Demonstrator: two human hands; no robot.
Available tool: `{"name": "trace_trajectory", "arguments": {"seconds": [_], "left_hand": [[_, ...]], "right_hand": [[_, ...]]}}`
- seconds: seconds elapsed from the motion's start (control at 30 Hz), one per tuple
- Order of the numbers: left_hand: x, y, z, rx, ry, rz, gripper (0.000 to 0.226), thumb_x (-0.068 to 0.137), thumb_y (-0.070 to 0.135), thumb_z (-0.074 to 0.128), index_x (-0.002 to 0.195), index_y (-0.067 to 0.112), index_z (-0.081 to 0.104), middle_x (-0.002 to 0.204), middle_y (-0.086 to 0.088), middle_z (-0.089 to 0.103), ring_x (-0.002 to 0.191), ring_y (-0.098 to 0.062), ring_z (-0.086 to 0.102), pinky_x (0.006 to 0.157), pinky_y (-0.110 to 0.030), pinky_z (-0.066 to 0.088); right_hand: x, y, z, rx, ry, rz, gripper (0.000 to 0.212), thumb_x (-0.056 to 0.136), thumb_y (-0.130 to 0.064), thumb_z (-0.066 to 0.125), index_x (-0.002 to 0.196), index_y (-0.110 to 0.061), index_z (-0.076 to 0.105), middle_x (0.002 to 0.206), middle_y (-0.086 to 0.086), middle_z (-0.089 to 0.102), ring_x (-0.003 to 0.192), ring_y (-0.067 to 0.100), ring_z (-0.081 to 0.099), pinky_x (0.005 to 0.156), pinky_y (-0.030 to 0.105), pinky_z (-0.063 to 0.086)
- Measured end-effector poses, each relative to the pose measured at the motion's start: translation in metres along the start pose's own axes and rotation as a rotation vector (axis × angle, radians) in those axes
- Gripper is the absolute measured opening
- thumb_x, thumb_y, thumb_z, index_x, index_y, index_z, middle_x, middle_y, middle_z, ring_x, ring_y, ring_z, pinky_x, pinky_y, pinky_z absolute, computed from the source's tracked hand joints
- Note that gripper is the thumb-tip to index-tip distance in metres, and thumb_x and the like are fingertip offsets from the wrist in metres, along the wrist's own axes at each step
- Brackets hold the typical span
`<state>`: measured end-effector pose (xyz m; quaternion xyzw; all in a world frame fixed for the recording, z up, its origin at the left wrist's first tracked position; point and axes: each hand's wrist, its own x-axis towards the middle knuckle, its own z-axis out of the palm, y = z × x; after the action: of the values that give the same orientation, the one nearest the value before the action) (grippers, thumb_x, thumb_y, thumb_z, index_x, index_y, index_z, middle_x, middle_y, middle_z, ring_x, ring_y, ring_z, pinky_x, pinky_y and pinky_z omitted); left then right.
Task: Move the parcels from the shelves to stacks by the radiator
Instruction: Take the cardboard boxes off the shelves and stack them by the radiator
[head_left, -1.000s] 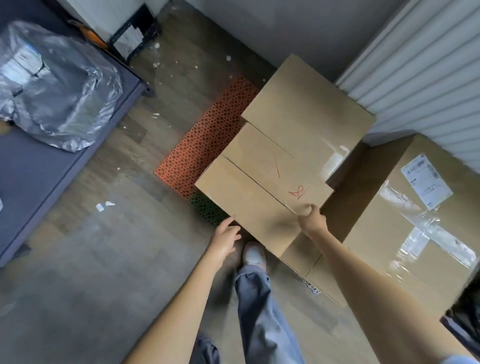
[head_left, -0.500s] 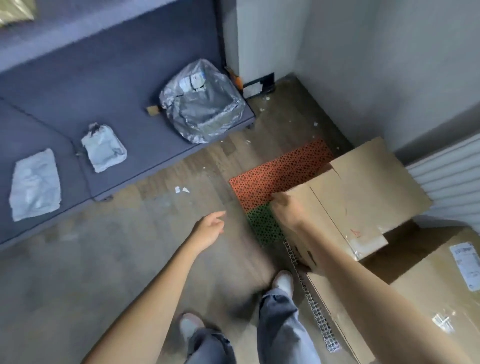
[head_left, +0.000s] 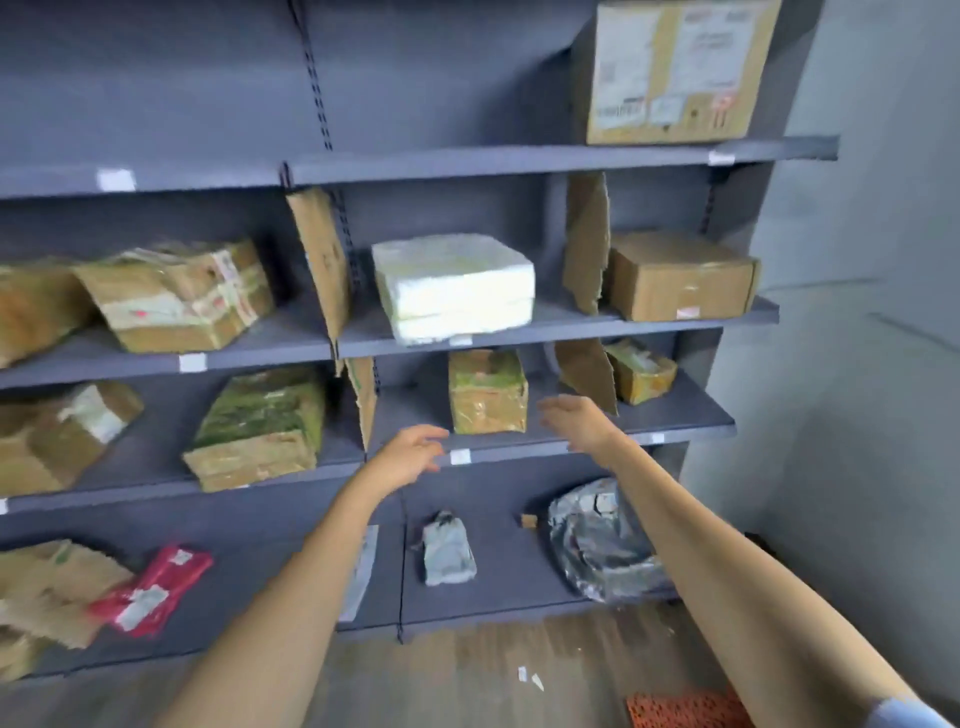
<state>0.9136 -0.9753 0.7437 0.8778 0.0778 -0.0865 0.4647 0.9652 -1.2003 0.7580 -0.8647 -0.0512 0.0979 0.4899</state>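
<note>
Where the grey shelves fill the view, torn cardboard dividers split them into bays, each holding parcels; the top right bay holds a tall labelled carton; the row below holds a white foam box in the middle, a brown box to its right and a taped box to its left; the next row holds a green-topped parcel in the middle bay; the bottom bay holds a silver bag and a small grey packet. The left hand and right hand reach either side of the green-topped parcel, fingers spread and relaxed, holding nothing, touching nothing that shows.
</note>
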Motion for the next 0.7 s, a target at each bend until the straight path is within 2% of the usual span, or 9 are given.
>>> {"name": "trace_trajectory", "arguments": {"seconds": [0.1, 0.17, 0.3, 0.37, 0.43, 0.47, 0.53, 0.6, 0.7], "left_hand": [[-0.028, 0.016, -0.067, 0.091, 0.047, 0.044, 0.037, 0.098, 0.014, 0.040, 0.134, 0.012, 0.047, 0.123, -0.009, 0.053, 0.091, -0.016, 0.056, 0.056, -0.017, 0.038], [-0.038, 0.024, -0.102, 0.153, 0.061, 0.053, 0.036, 0.098, 0.015, 0.040, 0.133, 0.013, 0.049, 0.123, -0.009, 0.055, 0.093, -0.017, 0.056, 0.056, -0.019, 0.034], [-0.043, 0.051, -0.140, 0.145, 0.139, 0.140, 0.033, 0.098, 0.018, 0.042, 0.129, 0.018, 0.051, 0.125, -0.008, 0.056, 0.096, -0.016, 0.057, 0.061, -0.021, 0.037], [-0.038, 0.069, -0.140, 0.203, 0.172, 0.221, 0.033, 0.097, 0.018, 0.042, 0.128, 0.019, 0.053, 0.120, -0.006, 0.058, 0.097, -0.015, 0.056, 0.068, -0.024, 0.040], [-0.027, 0.086, -0.128, 0.333, 0.155, 0.298, 0.034, 0.097, 0.017, 0.041, 0.129, 0.018, 0.053, 0.112, -0.005, 0.059, 0.095, -0.015, 0.054, 0.075, -0.023, 0.040], [-0.019, 0.094, -0.120, 0.382, 0.134, 0.319, 0.035, 0.097, 0.018, 0.041, 0.130, 0.019, 0.054, 0.112, -0.005, 0.058, 0.097, -0.017, 0.054, 0.079, -0.023, 0.041], [-0.001, 0.112, -0.101, 0.444, 0.096, 0.348, 0.034, 0.097, 0.019, 0.041, 0.128, 0.021, 0.054, 0.123, -0.005, 0.056, 0.103, -0.017, 0.053, 0.083, -0.022, 0.041], [0.019, 0.132, -0.086, 0.473, 0.086, 0.383, 0.033, 0.096, 0.018, 0.043, 0.127, 0.022, 0.055, 0.129, -0.003, 0.054, 0.106, -0.016, 0.052, 0.083, -0.020, 0.038], [0.055, 0.172, -0.073, 0.529, 0.083, 0.440, 0.035, 0.095, 0.016, 0.044, 0.128, 0.022, 0.054, 0.132, -0.002, 0.053, 0.118, -0.018, 0.051, 0.090, -0.020, 0.037]], "right_hand": [[-0.003, -0.058, -0.002, -0.009, -0.008, -0.105, 0.033, 0.095, -0.004, 0.045, 0.127, -0.003, 0.055, 0.101, 0.003, 0.052, 0.068, -0.002, 0.044, 0.058, 0.009, 0.038], [-0.005, -0.086, -0.006, -0.011, 0.026, -0.181, 0.031, 0.096, -0.005, 0.043, 0.123, -0.001, 0.057, 0.098, 0.005, 0.057, 0.069, 0.003, 0.048, 0.051, 0.005, 0.040], [-0.007, -0.121, -0.030, 0.016, 0.106, -0.259, 0.030, 0.096, -0.005, 0.041, 0.120, -0.002, 0.059, 0.128, 0.015, 0.055, 0.105, 0.025, 0.055, 0.075, 0.013, 0.047], [-0.005, -0.130, -0.047, -0.016, 0.136, -0.288, 0.031, 0.097, -0.007, 0.040, 0.123, -0.003, 0.057, 0.127, 0.016, 0.056, 0.100, 0.020, 0.052, 0.067, 0.015, 0.044], [0.000, -0.136, -0.064, -0.056, 0.177, -0.319, 0.033, 0.098, -0.008, 0.038, 0.126, -0.004, 0.055, 0.122, 0.014, 0.057, 0.097, 0.018, 0.049, 0.073, 0.016, 0.043], [0.003, -0.138, -0.072, -0.065, 0.188, -0.328, 0.034, 0.098, -0.008, 0.038, 0.127, -0.004, 0.054, 0.114, 0.009, 0.058, 0.093, 0.015, 0.049, 0.071, 0.013, 0.043], [0.013, -0.142, -0.088, -0.057, 0.185, -0.330, 0.034, 0.098, -0.009, 0.037, 0.129, -0.004, 0.051, 0.089, -0.002, 0.054, 0.074, 0.010, 0.046, 0.049, 0.003, 0.038], [0.026, -0.147, -0.106, -0.043, 0.181, -0.322, 0.034, 0.099, -0.011, 0.038, 0.131, -0.007, 0.050, 0.088, 0.001, 0.052, 0.074, 0.014, 0.049, 0.041, 0.005, 0.036], [0.045, -0.153, -0.140, -0.089, 0.181, -0.326, 0.036, 0.099, -0.016, 0.040, 0.134, -0.015, 0.046, 0.124, 0.007, 0.049, 0.111, 0.026, 0.048, 0.069, 0.023, 0.045]]}}
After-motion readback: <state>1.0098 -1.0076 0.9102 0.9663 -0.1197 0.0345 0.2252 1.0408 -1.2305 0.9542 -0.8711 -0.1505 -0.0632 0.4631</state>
